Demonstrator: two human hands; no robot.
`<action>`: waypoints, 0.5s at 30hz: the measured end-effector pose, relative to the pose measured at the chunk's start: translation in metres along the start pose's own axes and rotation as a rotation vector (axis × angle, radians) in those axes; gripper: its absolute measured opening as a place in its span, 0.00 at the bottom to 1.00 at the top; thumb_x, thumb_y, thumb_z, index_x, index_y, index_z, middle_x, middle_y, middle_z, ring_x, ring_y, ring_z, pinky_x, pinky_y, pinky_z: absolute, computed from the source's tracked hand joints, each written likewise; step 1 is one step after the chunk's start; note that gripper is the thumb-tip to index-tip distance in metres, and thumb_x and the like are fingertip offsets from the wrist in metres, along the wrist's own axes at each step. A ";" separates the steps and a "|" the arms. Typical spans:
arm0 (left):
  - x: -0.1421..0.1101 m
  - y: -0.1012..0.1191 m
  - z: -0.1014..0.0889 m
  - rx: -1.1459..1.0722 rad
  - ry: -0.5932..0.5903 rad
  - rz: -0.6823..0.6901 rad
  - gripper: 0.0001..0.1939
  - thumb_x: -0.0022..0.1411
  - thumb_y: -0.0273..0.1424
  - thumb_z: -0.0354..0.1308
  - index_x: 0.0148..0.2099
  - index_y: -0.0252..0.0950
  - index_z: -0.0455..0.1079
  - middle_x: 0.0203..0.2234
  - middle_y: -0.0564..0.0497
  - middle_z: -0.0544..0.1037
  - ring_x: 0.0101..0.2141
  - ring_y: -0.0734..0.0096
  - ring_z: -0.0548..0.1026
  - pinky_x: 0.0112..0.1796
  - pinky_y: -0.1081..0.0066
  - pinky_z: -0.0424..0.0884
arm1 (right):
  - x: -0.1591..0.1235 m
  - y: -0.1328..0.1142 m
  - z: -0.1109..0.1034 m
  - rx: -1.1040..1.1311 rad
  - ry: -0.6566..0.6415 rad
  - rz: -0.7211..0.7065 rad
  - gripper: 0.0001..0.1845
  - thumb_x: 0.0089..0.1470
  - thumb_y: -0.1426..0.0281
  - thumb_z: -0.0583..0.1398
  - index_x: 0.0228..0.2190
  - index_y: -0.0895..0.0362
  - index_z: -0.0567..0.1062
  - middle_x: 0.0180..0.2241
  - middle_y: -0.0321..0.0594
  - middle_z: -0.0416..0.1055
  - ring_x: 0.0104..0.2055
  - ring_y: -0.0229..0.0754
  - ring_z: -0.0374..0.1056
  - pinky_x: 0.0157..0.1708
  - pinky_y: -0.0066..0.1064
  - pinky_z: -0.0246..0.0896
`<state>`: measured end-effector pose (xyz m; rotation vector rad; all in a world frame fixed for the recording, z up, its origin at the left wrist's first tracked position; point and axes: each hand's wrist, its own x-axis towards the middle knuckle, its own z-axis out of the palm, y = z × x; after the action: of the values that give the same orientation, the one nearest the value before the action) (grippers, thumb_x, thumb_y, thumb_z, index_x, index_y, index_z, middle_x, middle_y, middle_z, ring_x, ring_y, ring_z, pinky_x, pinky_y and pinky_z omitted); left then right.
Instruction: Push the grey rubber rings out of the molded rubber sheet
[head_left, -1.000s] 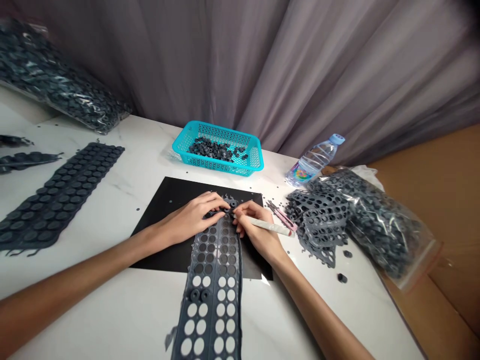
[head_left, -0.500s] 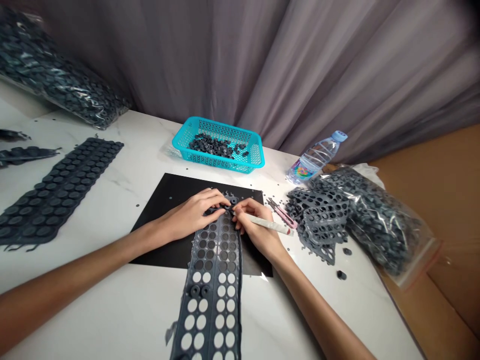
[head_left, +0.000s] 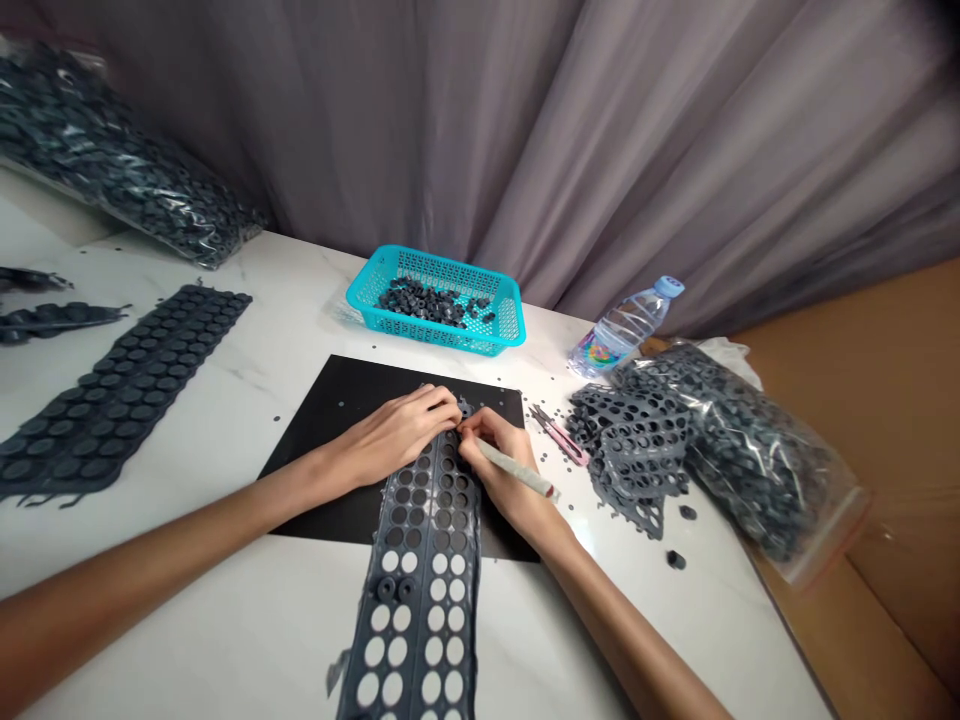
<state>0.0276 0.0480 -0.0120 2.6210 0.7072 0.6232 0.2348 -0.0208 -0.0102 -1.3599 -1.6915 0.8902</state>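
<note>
A long dark grey rubber sheet (head_left: 430, 540) with rows of round holes runs from the near edge up onto a black mat (head_left: 322, 510). At its far end my left hand (head_left: 405, 425) presses with bent, closed fingers on the rubber; the fingertips hide what they pinch there. My right hand (head_left: 510, 465) grips a white pen-like tool (head_left: 517, 470), its tip hidden close to the left fingertips. Two round rubber plugs (head_left: 395, 589) sit in the sheet's lower left part, while most holes around them are open.
Beyond the mat stands a turquoise basket (head_left: 442, 338) with many small rubber pieces. To the right are pink thread snips (head_left: 562, 438), a water bottle (head_left: 626, 325), punched-out sheets (head_left: 641, 455) and a filled bag (head_left: 772, 460). A studded sheet (head_left: 127, 385) and another bag (head_left: 127, 160) lie left.
The left fingers have closed further over the sheet's far end. The tool in my right hand has tilted more steeply, its back end swinging down and toward the left. The view has shifted slightly.
</note>
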 end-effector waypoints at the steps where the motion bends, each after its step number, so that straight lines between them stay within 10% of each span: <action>1: 0.000 0.000 0.000 -0.033 0.002 -0.011 0.15 0.80 0.27 0.46 0.51 0.35 0.75 0.50 0.45 0.77 0.53 0.59 0.76 0.58 0.57 0.72 | 0.000 0.000 0.000 -0.021 0.000 -0.010 0.09 0.67 0.66 0.60 0.33 0.54 0.72 0.28 0.32 0.69 0.29 0.39 0.62 0.31 0.30 0.55; 10: 0.004 -0.008 -0.003 -0.558 0.327 -0.388 0.12 0.74 0.40 0.59 0.44 0.37 0.75 0.38 0.49 0.80 0.39 0.63 0.81 0.46 0.63 0.79 | 0.002 0.001 0.002 0.082 0.027 0.081 0.05 0.63 0.67 0.61 0.34 0.54 0.73 0.27 0.32 0.70 0.27 0.39 0.65 0.27 0.29 0.57; 15: -0.003 -0.023 -0.009 -0.732 0.259 -0.376 0.14 0.72 0.42 0.62 0.47 0.36 0.76 0.44 0.48 0.80 0.44 0.63 0.80 0.52 0.60 0.77 | 0.002 0.003 -0.002 0.293 0.087 0.165 0.07 0.64 0.63 0.60 0.38 0.54 0.74 0.27 0.34 0.72 0.23 0.37 0.64 0.20 0.26 0.58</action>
<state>0.0119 0.0669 -0.0152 1.7063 0.8228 0.9019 0.2382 -0.0178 -0.0118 -1.3288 -1.3367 1.1083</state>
